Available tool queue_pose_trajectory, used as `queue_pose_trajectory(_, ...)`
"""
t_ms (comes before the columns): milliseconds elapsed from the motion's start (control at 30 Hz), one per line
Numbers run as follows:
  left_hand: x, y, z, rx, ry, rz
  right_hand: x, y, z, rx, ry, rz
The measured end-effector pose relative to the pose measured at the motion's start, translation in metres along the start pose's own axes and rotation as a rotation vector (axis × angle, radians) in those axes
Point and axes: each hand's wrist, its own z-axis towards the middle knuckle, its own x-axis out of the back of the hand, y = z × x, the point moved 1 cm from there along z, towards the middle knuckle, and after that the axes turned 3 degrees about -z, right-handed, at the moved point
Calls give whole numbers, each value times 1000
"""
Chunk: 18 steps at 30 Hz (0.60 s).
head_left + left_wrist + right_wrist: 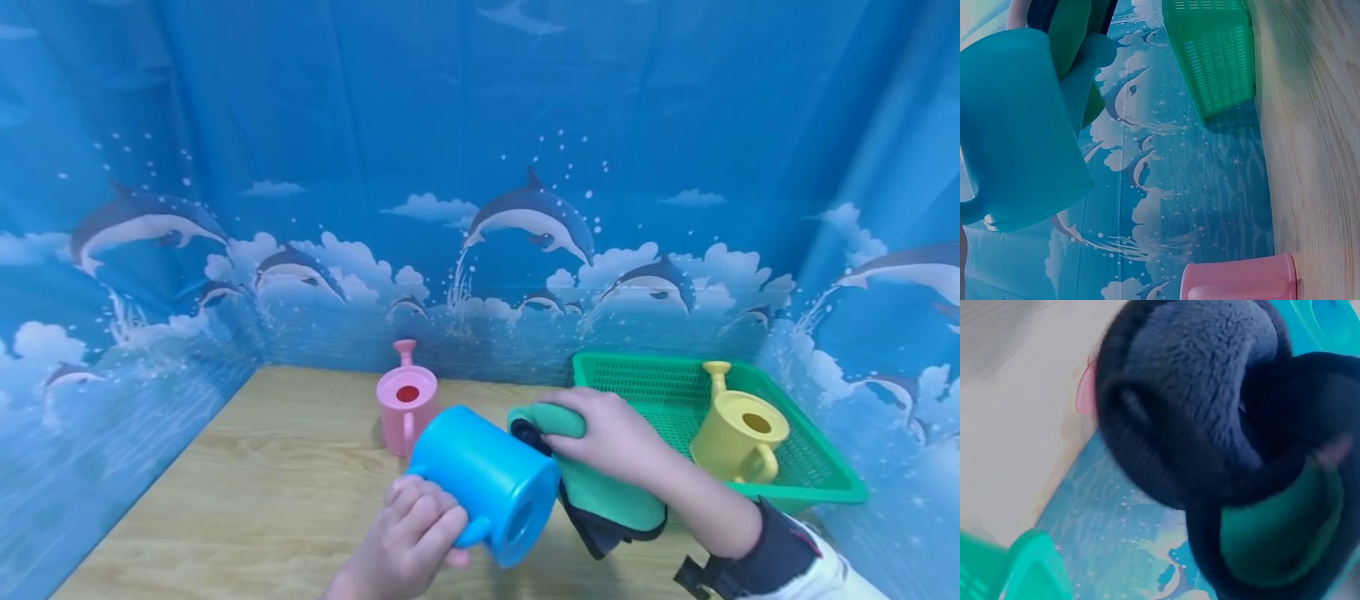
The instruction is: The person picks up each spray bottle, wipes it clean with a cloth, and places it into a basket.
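Blue watering can (480,462): smooth, slightly glossy cylinder, held tilted in the air over the bench (247,492), near the middle of the head view; the end with the round opening points down and to the right, and the left wrist view shows a straight spout ending in a rounded head.
Left grip (412,529): fingers curled round the blue can's looped handle.
Right grip (600,433): fingers closed over a fold of cloth, just beside the blue can; contact between cloth and can cannot be told.
Green cloth (611,496): soft and folded, plain green on one face, bound with a broad black edge; the right wrist view shows a grey-blue, fleecy pile on another face.
Green basket (637,377): rectangular plastic tray with a solid rim and walls pierced by rows of small slots, set on the right side of the bench.
Basket contents: one yellow watering can (723,446), matt and rounded, roughly upright in the right part, its round opening uppermost and its spout pointing to the back.
Pink watering can (405,417): smooth upright cylinder on the bench, behind the blue can and partly covered by it; reddish interior seen through the round opening.
Bench surface: pale wood with fine grain.
Backdrop (412,100): creased blue sheet printed with dolphins, clouds and water.
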Motion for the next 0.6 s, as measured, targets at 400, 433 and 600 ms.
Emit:
queue_pose_trajectory(400, -6, -6, -5, 26, 66, 11, 23, 14, -10, -50, 181, 158)
queue_pose_trajectory(433, -6, -7, -5, 27, 72, 12, 25, 15, -11, -56, 190, 157)
queue_pose_trajectory(600, -7, -8, -9, 89, 71, 16, 34, 20, -18, -91, 235, 148)
